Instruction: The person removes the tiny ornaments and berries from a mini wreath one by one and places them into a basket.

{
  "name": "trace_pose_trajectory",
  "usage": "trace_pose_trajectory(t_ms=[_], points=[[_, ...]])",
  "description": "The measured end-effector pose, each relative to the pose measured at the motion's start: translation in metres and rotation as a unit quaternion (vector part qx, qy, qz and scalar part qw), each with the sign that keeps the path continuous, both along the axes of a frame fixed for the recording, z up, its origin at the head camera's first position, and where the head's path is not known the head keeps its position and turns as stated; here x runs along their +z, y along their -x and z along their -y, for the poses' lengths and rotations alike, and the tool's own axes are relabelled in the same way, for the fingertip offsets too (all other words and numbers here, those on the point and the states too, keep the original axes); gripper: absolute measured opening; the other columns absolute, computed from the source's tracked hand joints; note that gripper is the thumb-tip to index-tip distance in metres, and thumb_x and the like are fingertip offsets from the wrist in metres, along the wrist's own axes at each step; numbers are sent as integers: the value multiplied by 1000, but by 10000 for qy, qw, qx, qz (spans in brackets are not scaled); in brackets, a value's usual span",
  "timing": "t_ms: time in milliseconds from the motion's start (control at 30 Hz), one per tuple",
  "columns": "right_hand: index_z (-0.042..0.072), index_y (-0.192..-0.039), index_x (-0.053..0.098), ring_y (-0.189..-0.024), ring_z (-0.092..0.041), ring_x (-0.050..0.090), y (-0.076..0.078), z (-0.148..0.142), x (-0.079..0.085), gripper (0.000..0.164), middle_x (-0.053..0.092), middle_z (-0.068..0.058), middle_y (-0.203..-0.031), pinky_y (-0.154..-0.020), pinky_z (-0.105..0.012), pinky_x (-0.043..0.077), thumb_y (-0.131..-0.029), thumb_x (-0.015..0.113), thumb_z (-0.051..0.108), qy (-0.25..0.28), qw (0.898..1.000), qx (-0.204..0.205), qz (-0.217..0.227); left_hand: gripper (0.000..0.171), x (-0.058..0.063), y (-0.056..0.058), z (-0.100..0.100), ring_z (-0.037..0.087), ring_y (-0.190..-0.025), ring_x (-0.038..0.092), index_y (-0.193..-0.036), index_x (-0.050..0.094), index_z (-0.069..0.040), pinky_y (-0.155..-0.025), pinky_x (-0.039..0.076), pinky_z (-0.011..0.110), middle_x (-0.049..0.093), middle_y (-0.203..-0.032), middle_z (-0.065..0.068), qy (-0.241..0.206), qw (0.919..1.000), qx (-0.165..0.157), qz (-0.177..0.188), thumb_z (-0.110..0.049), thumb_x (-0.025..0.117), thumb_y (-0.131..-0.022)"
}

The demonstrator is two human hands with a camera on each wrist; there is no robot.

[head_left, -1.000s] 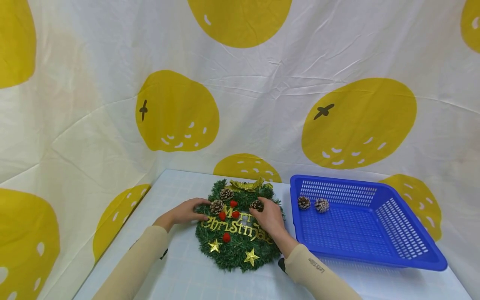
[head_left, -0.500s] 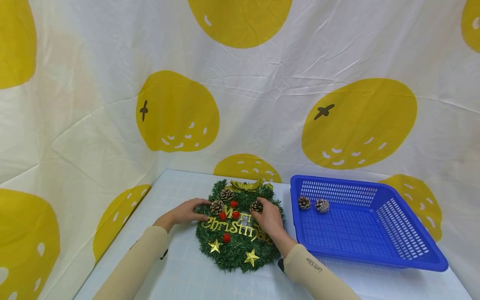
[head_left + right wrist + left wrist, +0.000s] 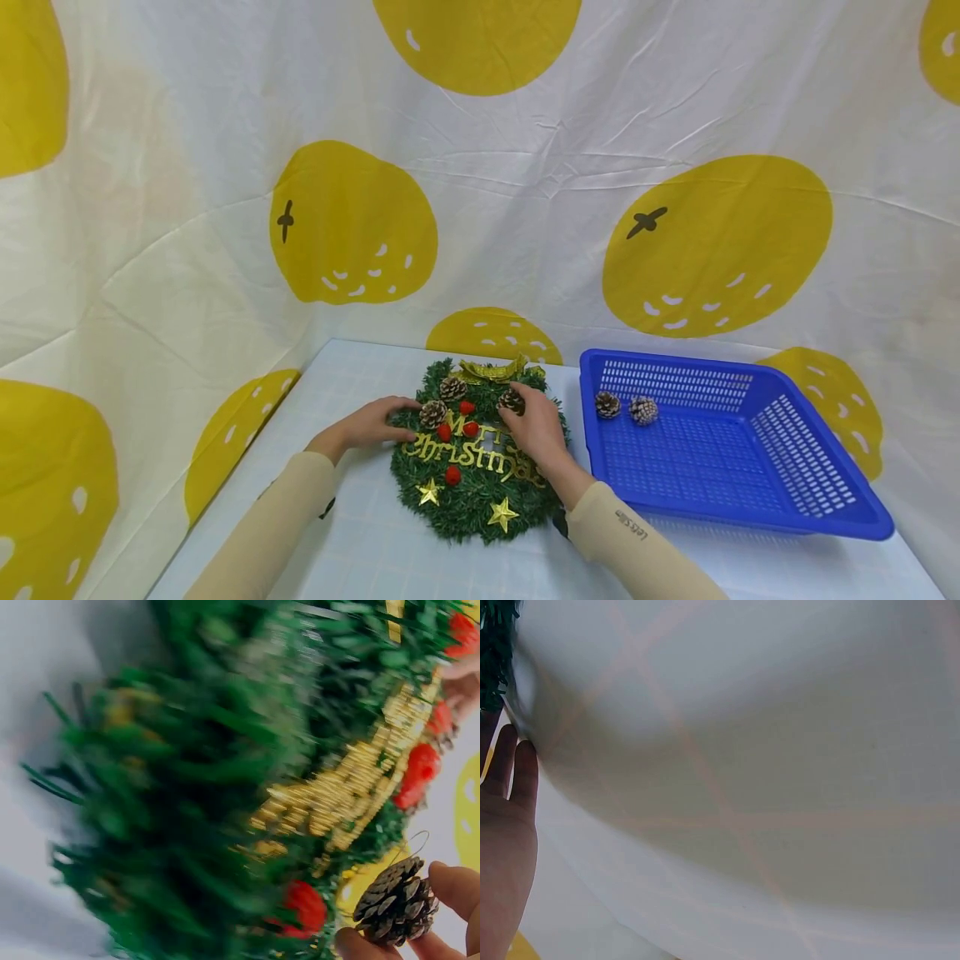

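My right hand [image 3: 537, 423] pinches a pine cone [image 3: 396, 906] between thumb and fingertips over the wreath's upper right; a thin wire loop sticks out of the cone. The round green Christmas wreath [image 3: 457, 510] lies on the table, bearing gold "Merry Christmas" lettering [image 3: 465, 455], a gold bow [image 3: 491, 371], gold stars [image 3: 502, 514] and red berries [image 3: 453, 475]. Two more pine cones [image 3: 433, 414] sit on its upper left. At the wreath's left edge rests my left hand [image 3: 375, 423], its fingers fairly straight in the left wrist view.
To the right of the wreath stands a blue plastic basket [image 3: 750, 525] with two pine cones [image 3: 642, 410] in its back left corner. A white curtain [image 3: 510, 233] printed with yellow fruit hangs behind and left of the light-checked table [image 3: 360, 533].
My right hand has moved slightly toward the back of the wreath with the pine cone in its fingers. The left hand, wreath and basket have stayed put.
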State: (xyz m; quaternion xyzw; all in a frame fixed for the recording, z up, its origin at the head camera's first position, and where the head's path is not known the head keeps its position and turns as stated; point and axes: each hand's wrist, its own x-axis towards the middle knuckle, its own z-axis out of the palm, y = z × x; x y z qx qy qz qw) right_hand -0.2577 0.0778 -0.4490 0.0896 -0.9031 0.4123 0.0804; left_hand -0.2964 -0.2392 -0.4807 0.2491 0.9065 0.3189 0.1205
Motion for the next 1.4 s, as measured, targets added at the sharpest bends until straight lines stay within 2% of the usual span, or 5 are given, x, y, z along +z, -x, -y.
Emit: trace_pose_trajectory(t_ms=[800, 1033, 1100, 1233, 1400], points=[[14, -135, 59, -110, -32, 60, -1, 4, 65, 46, 61, -13, -128, -82, -49, 52, -91, 70, 24, 336, 9993, 14, 130, 58, 2, -3, 2, 41, -134, 39, -140, 52, -11, -106, 34, 60, 46, -144, 18, -31, 9999, 85, 61, -33, 71, -91], [16, -141, 55, -66, -27, 58, 4, -7, 78, 51, 56, -12, -138, -59, -39, 47, -93, 67, 29, 196, 9996, 53, 208, 57, 3, -2, 1, 41, -133, 40, -140, 52, -11, -106, 34, 59, 46, -144, 19, -23, 10000, 58, 65, -32, 71, -91], [16, -140, 55, -73, -29, 60, 5, -11, 83, 51, 55, -13, -138, -62, -41, 50, -93, 67, 30, 230, 9995, 48, 229, 57, 3, -2, 1, 41, -134, 40, -140, 52, -11, -106, 34, 59, 46, -144, 19, -11, 10000, 50, 53, -33, 71, -91], [14, -139, 54, -115, -33, 57, 8, -19, 90, 51, 55, -15, -138, -86, -49, 51, -92, 68, 31, 214, 9995, -28, 246, 58, 3, -1, 0, 41, -134, 39, -141, 52, -12, -107, 33, 59, 45, -145, 19, -9, 10000, 34, 59, -34, 71, -91], [13, -139, 53, -122, -35, 53, 9, -32, 97, 51, 52, -14, -141, -94, -53, 47, -93, 67, 32, 216, 9993, -80, 298, 58, 2, 0, 0, 41, -134, 39, -141, 52, -12, -107, 33, 59, 45, -145, 19, -3, 10000, 16, 75, -35, 71, -91]])
